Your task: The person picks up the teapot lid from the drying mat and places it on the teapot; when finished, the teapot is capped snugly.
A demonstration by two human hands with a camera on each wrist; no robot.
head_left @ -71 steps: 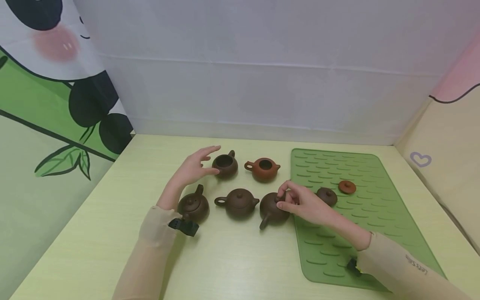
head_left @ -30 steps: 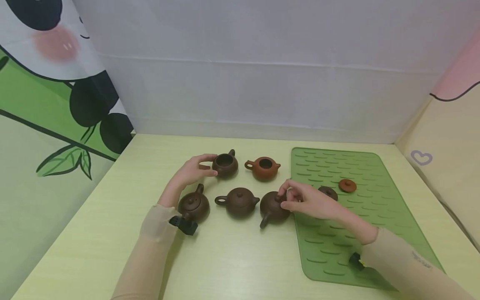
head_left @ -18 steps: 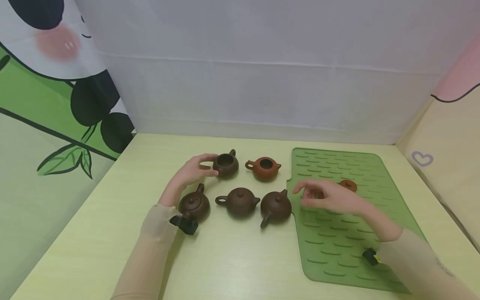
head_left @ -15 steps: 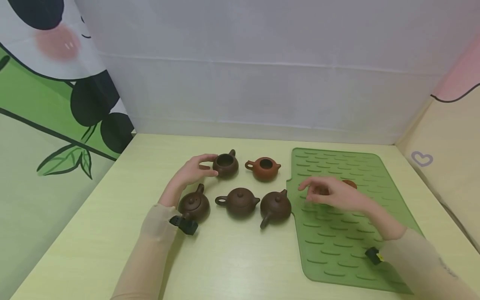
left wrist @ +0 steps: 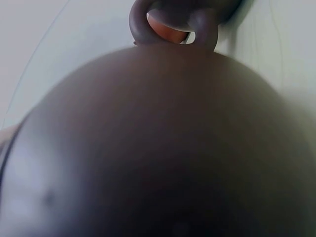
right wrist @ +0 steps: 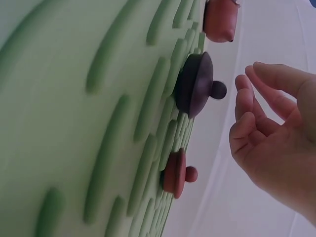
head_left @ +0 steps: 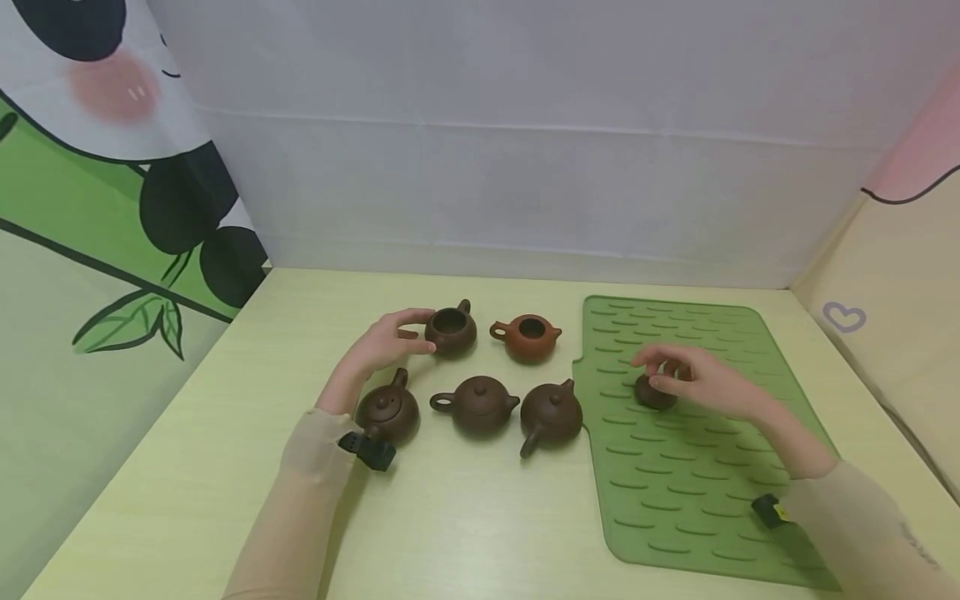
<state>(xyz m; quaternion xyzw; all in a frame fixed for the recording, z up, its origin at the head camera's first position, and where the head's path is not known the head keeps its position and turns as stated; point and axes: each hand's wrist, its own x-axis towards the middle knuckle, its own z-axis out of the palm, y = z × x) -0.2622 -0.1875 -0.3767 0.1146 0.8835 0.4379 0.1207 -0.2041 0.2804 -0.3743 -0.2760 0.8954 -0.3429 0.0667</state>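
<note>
My left hand (head_left: 386, 340) has its thumb and fingers curved against the left side of a lidless dark brown teapot (head_left: 452, 340). My right hand (head_left: 701, 379) is over a dark brown teapot lid (head_left: 655, 395) on the green mat. In the right wrist view its fingers are loosely bent and hold nothing, apart from the knob of the dark lid (right wrist: 196, 89). A smaller reddish lid (right wrist: 174, 173) lies beside it, hidden behind my hand in the head view. Behind the dark pot's right side stands a lidless reddish-brown teapot (head_left: 528, 348).
Three lidded dark teapots form the front row: one left (head_left: 390, 417) by my wrist, one middle (head_left: 480, 414), one right (head_left: 550, 421) at the edge of the green mat (head_left: 652, 517). The left wrist view is filled by a dark teapot body (left wrist: 163, 133) close up.
My right hand has left the right front teapot's lid knob and moved right, over the dark lid. My left hand has closed in on the lidless dark teapot and since stayed there.
</note>
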